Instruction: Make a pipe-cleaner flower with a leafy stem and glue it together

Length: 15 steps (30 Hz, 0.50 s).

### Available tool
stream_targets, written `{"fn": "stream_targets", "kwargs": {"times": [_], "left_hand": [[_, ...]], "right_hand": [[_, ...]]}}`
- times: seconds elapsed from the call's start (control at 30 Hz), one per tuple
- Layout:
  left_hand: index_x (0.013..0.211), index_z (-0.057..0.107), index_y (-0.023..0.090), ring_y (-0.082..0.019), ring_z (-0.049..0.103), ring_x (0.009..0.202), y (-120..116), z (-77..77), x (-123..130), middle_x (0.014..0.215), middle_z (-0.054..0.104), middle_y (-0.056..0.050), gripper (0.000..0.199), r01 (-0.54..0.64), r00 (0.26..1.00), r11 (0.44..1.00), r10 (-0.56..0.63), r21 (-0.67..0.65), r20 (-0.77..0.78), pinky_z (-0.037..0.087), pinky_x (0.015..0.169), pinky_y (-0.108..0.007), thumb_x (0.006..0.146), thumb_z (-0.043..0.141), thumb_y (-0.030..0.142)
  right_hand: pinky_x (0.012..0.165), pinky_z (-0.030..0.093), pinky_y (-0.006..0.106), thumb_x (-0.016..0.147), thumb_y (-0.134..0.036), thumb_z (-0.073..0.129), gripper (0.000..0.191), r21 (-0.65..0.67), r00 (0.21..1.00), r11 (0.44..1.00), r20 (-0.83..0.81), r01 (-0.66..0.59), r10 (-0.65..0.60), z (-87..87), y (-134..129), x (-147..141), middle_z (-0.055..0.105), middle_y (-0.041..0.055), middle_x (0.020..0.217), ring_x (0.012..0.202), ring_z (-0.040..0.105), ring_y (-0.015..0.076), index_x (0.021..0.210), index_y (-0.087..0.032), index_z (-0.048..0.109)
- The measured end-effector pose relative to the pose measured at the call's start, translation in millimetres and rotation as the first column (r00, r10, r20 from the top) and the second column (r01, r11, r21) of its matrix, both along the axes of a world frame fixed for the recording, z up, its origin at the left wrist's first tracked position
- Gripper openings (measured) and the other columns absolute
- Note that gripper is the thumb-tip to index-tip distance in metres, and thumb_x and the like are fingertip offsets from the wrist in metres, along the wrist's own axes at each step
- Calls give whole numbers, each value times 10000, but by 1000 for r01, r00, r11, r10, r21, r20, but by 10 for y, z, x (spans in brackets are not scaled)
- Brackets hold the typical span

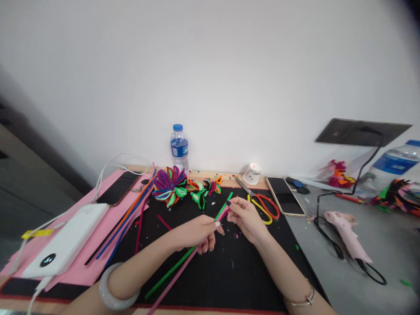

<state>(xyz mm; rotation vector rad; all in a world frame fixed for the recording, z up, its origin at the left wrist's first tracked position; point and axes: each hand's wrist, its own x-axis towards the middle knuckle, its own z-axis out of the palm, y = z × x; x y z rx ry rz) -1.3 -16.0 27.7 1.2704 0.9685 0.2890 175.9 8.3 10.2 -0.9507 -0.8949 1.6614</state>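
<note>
My left hand (200,232) is closed on a green pipe cleaner (170,273) and a pink pipe cleaner (172,284), whose long ends slant down toward the table's front edge. Just right of it, my right hand (244,215) pinches the same pipe cleaners close to their upper ends. A green tip sticks up between the two hands. Behind them lie several small looped pieces in green, white and orange (200,197), beside a large multicoloured pipe-cleaner flower (169,186). Scissors (259,199) with red and yellow handles rest beyond my right hand.
Loose pipe cleaners (126,223), a white power bank (67,240) and a dark phone (118,188) lie at left on pink sheets (82,275). A bottle (179,148) and paper cup (252,173) stand by the wall. Rightward are another phone (285,197) and a corded pink glue gun (348,236).
</note>
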Motion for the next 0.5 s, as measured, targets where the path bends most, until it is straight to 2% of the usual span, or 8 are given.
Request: {"fn": "stream_targets", "kwargs": {"times": [0.07, 0.13, 0.2, 0.27, 0.3, 0.37, 0.43, 0.5], "left_hand": [[967, 526, 124, -123, 513, 467, 36, 44, -48, 608, 592, -42, 503, -13, 1000, 1000, 13, 17, -12, 348, 433, -209, 782, 368, 565], [932, 554, 113, -132, 547, 573, 80, 125, -114, 722, 629, -71, 457, -98, 994, 989, 102, 108, -27, 361, 485, -205, 796, 389, 517], [913, 587, 120, -135, 543, 676, 116, 248, -186, 784, 626, -62, 371, -287, 954, 922, 299, 259, -9, 384, 567, -213, 808, 423, 436], [840, 612, 121, -130, 518, 705, 132, 400, -246, 762, 598, -46, 308, -449, 893, 826, 419, 341, 163, 390, 629, -219, 825, 435, 373], [818, 610, 125, -116, 499, 679, 131, 478, -269, 724, 568, -27, 272, -543, 836, 778, 466, 316, 290, 386, 634, -213, 829, 448, 344], [808, 575, 151, -72, 413, 549, 118, 615, -300, 622, 455, 30, 226, -706, 626, 694, 519, 141, 583, 375, 597, -196, 860, 418, 305], [782, 535, 167, -55, 319, 467, 106, 706, -320, 550, 327, 66, 183, -712, 431, 698, 520, -75, 738, 382, 587, -200, 875, 407, 259], [755, 509, 170, -52, 281, 442, 108, 747, -331, 533, 267, 73, 197, -694, 286, 693, 516, -197, 807, 384, 567, -199, 886, 387, 253]], "right_hand": [[490, 474, 189, 632, -275, 718, 200, 5, 999, 999, -8, 37, -37, -6, 17, 14, 581, -27, 520, 453, 535, 69, 695, -154, 571], [483, 467, 184, 621, -271, 724, 205, 14, 994, 994, -8, 109, -109, -18, 39, 30, 574, -33, 515, 450, 525, 67, 700, -160, 570], [475, 460, 177, 618, -265, 724, 206, 36, 977, 976, -15, 213, -213, -28, 61, 47, 558, -43, 514, 453, 514, 63, 719, -170, 572], [475, 460, 170, 622, -254, 717, 199, 67, 949, 947, -36, 315, -313, -28, 80, 64, 545, -48, 536, 473, 507, 61, 740, -179, 574], [482, 464, 170, 623, -248, 713, 200, 81, 933, 929, -47, 361, -358, -24, 88, 73, 546, -47, 563, 494, 511, 63, 752, -185, 574], [511, 479, 181, 619, -241, 710, 229, 100, 895, 890, -49, 445, -442, -15, 103, 92, 568, -35, 674, 568, 534, 75, 797, -204, 571], [540, 487, 195, 611, -232, 714, 290, 150, 842, 832, -8, 535, -540, -5, 114, 109, 578, -22, 834, 666, 549, 93, 859, -229, 563], [536, 469, 188, 620, -230, 711, 312, 256, 786, 768, 47, 588, -617, 9, 110, 111, 567, -18, 935, 701, 537, 96, 894, -245, 561]]}}
